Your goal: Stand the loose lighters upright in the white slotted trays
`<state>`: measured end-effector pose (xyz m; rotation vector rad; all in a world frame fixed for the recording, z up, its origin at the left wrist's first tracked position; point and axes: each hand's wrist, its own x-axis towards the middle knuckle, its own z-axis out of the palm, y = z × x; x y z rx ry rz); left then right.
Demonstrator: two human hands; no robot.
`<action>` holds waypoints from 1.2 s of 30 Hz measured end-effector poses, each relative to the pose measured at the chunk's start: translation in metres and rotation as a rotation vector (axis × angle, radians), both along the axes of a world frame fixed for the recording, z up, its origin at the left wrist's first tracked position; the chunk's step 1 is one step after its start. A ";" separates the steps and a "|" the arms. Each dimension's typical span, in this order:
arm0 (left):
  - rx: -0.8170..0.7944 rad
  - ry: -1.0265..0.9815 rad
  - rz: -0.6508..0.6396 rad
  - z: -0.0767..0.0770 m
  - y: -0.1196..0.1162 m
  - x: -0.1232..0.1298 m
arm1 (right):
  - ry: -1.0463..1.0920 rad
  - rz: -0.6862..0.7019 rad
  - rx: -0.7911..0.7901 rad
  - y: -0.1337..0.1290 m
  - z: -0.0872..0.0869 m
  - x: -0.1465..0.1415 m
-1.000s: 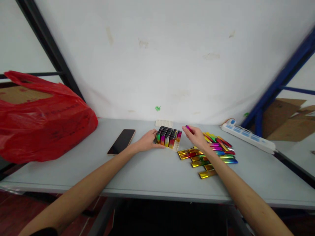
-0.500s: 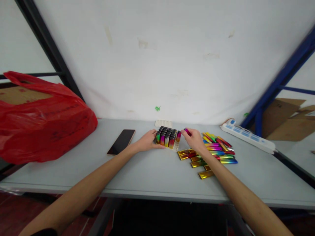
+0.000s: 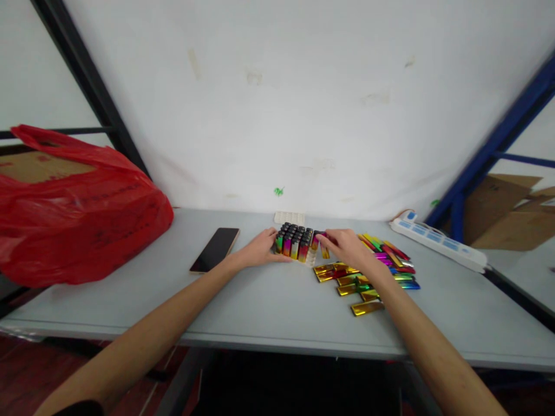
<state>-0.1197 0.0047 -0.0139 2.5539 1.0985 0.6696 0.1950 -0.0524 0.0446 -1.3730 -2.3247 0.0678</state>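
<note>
Several lighters [image 3: 295, 242] with black tops and shiny coloured bodies stand upright in rows in a pale slotted tray [image 3: 311, 258]. My left hand [image 3: 262, 248] grips the left end of this tray, fingers behind and thumb along the front. At the tray's right end my right hand [image 3: 343, 245] pinches a purple-and-gold lighter [image 3: 325, 249], held upright beside the standing rows. Whether its base touches a slot I cannot tell. Under and beside my right forearm lies a loose pile of metallic lighters [image 3: 366, 308] in gold, red, green, purple and blue.
A second pale tray [image 3: 289, 218] lies against the wall. Left of my left hand is a black phone [image 3: 215, 249]. A red plastic bag [image 3: 87, 214] takes up the table's left end. Behind the pile, a white power strip [image 3: 437, 240] runs along the right side.
My right hand has moved slightly left and turned its lighter from tilted to upright by the tray's right end. The left hand stays on the tray.
</note>
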 end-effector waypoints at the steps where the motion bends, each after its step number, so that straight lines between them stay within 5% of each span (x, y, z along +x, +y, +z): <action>1: 0.001 -0.005 -0.002 0.000 0.000 0.000 | 0.009 -0.012 -0.026 -0.001 0.001 0.000; 13: -0.005 0.024 0.013 0.001 -0.001 0.000 | -0.026 -0.021 -0.128 0.008 -0.012 -0.003; 20: -0.002 0.013 0.002 0.000 0.000 0.000 | 0.150 0.151 -0.372 -0.003 0.008 0.023; 28: -0.012 0.034 0.012 0.002 0.000 0.001 | 0.084 0.286 -0.593 -0.014 0.016 0.033; 36: -0.014 0.032 0.009 0.001 0.000 0.000 | -0.013 0.293 -0.466 -0.010 0.010 0.026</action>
